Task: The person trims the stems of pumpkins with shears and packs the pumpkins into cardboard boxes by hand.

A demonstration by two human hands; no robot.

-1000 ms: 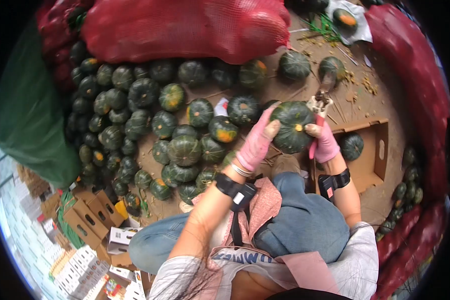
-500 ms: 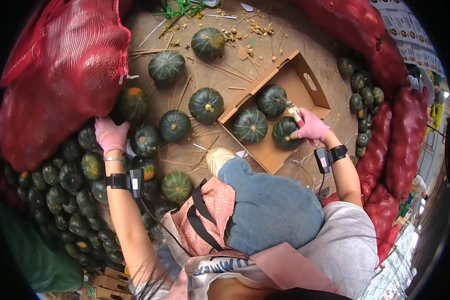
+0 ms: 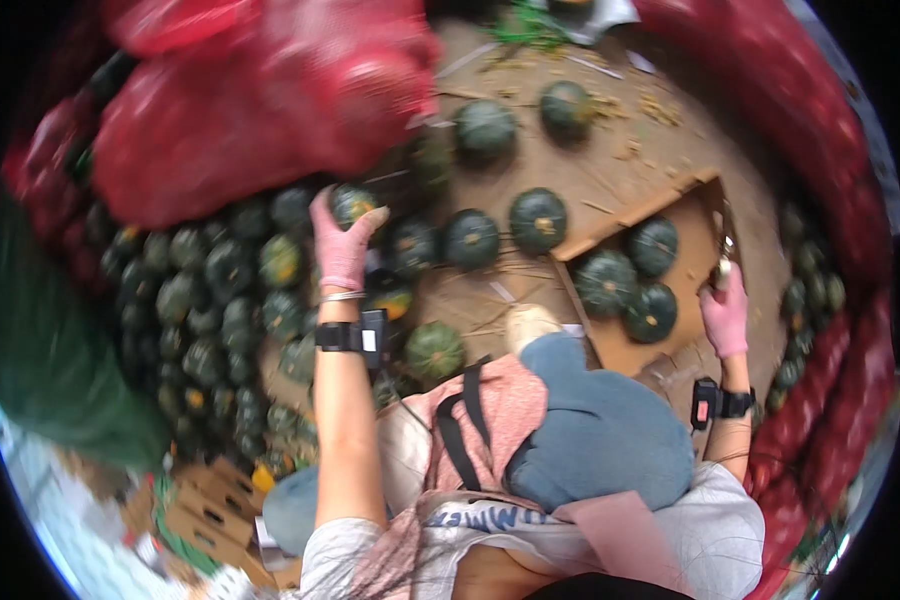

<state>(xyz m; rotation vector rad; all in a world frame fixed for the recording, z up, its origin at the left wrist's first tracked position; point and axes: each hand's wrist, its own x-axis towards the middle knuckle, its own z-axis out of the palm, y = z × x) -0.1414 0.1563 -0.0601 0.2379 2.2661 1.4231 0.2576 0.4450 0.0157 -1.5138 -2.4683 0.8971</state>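
My left hand [image 3: 344,250], in a pink glove, has its fingers and thumb spread around a small green and orange pumpkin [image 3: 353,205] below a red mesh sack. My right hand [image 3: 726,312], also gloved in pink, is closed on a metal-bladed hand tool [image 3: 726,245] that looks like pruning shears; blur hides its detail. The tool is over the right side of an open cardboard box [image 3: 685,300]. Inside the box lie three dark green pumpkins, one of them the front pumpkin [image 3: 650,312]. Two more green pumpkins, including this ribbed pumpkin [image 3: 538,220], rest on the floor left of the box.
A large red mesh sack [image 3: 260,110] bulges at upper left. Rows of pumpkins [image 3: 205,310] cover the floor on the left. More red sacks [image 3: 820,400] line the right side. Stacked cardboard boxes [image 3: 210,515] stand at lower left. Straw and scraps litter the floor.
My view has swung left. My left hand has come to a green and orange pumpkin. My right hand has moved with the tool from above the boxed pumpkins to the box's right side.
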